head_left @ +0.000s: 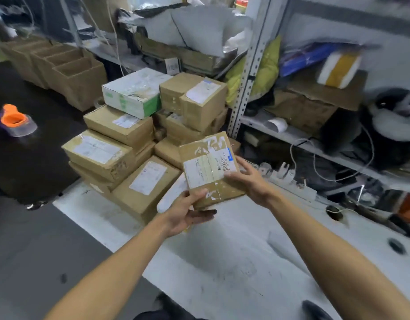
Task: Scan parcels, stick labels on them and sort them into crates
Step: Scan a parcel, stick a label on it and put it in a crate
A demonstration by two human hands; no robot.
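Observation:
A small brown cardboard parcel [211, 167] with a white label and torn tape is lifted above the white table [222, 262], label up. My left hand [187, 211] grips its near bottom corner, thumb on top and fingers below. My right hand [247, 179] holds its right edge, thumb pressed on the label by the barcode. Behind it a stack of labelled cardboard parcels [134, 144] fills the table's far left end, topped by a white and green box [134, 91].
A row of open cardboard crates [60, 65] stands on the dark mat at the far left. An orange tape dispenser [15, 120] lies on that mat. Metal shelving [243, 72] with bags, boxes and cables runs along the right. A power strip [289, 179] lies at the table's back edge.

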